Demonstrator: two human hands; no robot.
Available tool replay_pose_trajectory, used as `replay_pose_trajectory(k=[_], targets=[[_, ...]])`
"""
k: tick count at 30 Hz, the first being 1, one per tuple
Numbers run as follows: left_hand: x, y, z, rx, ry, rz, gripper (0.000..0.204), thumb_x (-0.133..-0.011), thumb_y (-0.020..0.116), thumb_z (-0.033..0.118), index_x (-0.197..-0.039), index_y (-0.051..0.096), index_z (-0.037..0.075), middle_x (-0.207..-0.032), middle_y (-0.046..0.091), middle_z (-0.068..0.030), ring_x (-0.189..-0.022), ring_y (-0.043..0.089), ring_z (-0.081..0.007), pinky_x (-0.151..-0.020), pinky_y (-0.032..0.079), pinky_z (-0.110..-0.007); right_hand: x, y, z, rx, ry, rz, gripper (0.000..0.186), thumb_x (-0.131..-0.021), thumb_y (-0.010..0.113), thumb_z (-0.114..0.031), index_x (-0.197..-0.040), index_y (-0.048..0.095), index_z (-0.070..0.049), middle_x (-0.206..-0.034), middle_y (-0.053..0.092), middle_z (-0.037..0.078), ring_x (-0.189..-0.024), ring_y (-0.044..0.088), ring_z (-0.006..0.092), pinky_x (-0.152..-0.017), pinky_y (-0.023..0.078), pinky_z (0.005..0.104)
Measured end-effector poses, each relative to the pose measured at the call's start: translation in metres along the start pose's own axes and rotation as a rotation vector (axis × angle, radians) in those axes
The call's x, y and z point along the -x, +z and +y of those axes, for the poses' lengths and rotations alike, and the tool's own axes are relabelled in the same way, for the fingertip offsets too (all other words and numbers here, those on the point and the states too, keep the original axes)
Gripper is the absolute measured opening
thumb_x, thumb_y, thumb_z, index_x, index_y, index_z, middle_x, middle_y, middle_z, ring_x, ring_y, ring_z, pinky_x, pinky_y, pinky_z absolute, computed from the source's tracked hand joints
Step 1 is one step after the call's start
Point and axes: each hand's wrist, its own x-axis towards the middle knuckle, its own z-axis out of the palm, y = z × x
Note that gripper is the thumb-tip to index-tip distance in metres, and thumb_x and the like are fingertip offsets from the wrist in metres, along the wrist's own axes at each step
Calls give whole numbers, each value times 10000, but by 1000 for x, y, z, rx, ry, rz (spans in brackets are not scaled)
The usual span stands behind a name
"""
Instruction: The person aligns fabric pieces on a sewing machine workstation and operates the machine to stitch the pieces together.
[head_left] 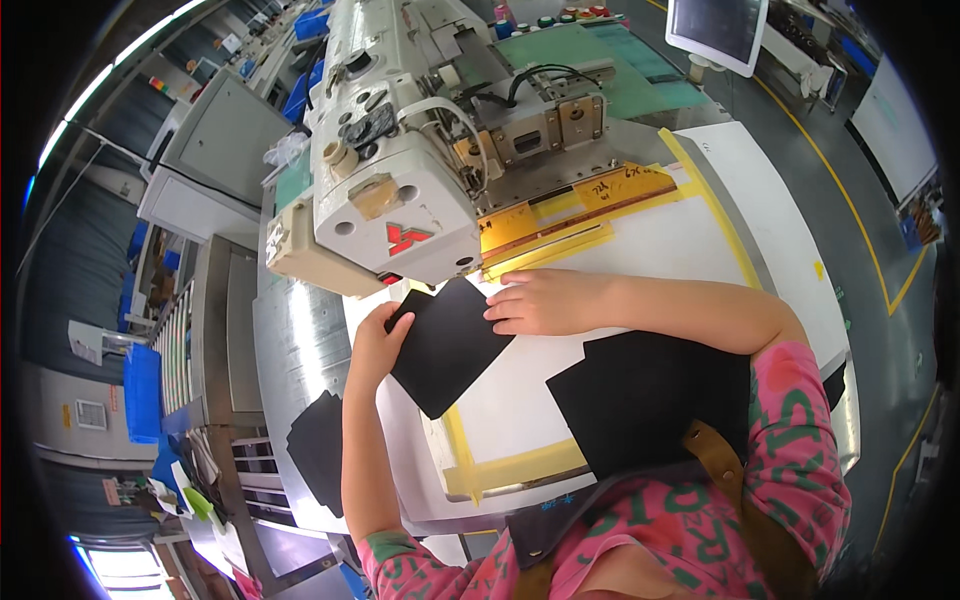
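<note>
A black flat panel [448, 350], with cut corners, lies just in front of the sewing machine's head [400, 220]. My left hand [376, 345] grips its left edge, thumb on top and the other fingers partly hidden. Along the panel's right edge rest the stretched fingers of my right hand [540, 302]. Both hands are close to a yellow-edged guide plate [570, 215] beside the needle area. The needle itself is hidden behind the machine head. I cannot tell whether the panel is fabric or leather.
More black panels [660, 400] lie near my body under my right forearm. A smaller black stack [318, 450] sits at the left on the metal table [300, 330]. Yellow tape [520, 467] borders the white work surface. A screen [715, 30] stands at far right, a blue bin [143, 393] at left.
</note>
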Motion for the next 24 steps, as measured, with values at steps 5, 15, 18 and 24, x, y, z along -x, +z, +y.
replay_pose_trajectory(k=[5,15,18,24], targets=[[-18,18,3,17,62,54,249,-884,661,200,-1021,652,-7,-858,678,-122,-788,639,-232,-746,485,-320,-10,3,-10,21,44,33,315,-845,582,-149,-1142,628,-58,-1036,645,74,-1042,611,225,-965,447,411],[-23,31,0,-60,17,376,347,-817,741,254,-1034,650,-2,-895,678,-156,-850,652,-316,-780,495,-379,-32,32,-11,242,-10,274,236,-810,569,-133,-995,625,4,-860,606,84,-799,606,222,-785,510,374],[-18,35,1,-179,109,501,323,-822,729,218,-1042,631,2,-970,650,-160,-922,615,-334,-823,477,-398,-17,32,-3,241,71,271,238,-804,570,-135,-987,618,10,-944,636,108,-865,626,240,-775,519,362],[26,56,39,-195,485,332,188,-776,695,41,-954,634,42,-964,637,-121,-942,601,-328,-811,471,-418,76,-3,18,289,475,73,332,-808,589,-118,-1111,641,5,-1150,640,146,-1038,633,280,-872,526,365]])
